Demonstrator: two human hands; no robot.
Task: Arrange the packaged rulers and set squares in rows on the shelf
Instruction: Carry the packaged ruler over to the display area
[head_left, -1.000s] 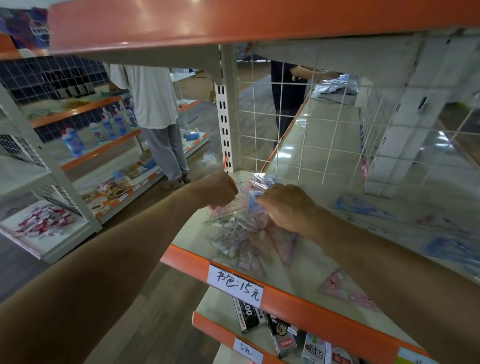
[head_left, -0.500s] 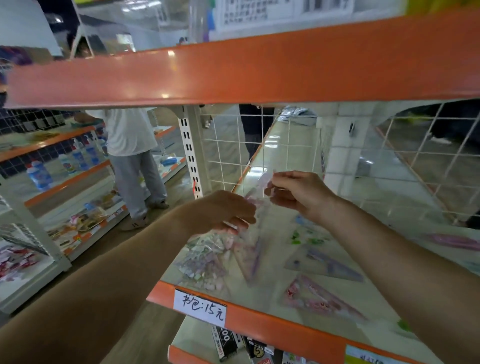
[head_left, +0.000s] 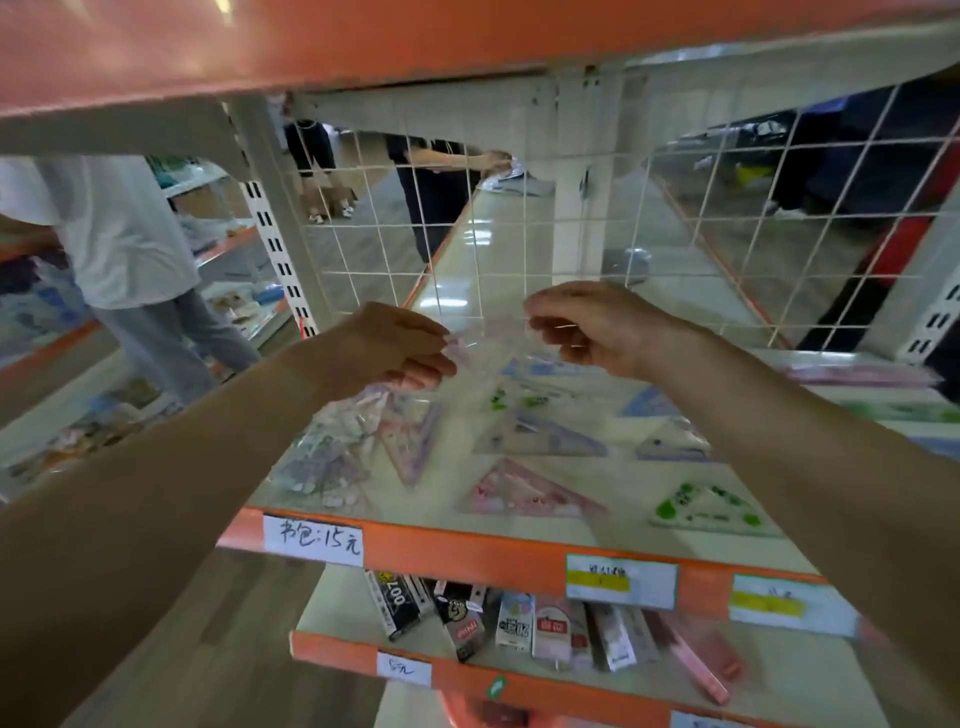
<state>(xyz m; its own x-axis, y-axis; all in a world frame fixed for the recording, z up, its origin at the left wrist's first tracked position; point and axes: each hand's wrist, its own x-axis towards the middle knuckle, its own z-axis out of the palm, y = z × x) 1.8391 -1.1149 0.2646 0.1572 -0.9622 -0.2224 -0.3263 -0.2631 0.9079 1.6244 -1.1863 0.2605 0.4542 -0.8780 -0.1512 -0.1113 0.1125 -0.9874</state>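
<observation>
Shelf below holds flat set squares, down and right of your hands. You hold clear packet up between them, long side left to right. Fingers of left hand pinch one end, fingers of right hand other end. Right hand nearer rows, I think.

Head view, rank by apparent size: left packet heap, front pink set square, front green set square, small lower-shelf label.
1. packet heap
2. pink set square and green set square, too alike to split
3. lower-shelf label
</observation>
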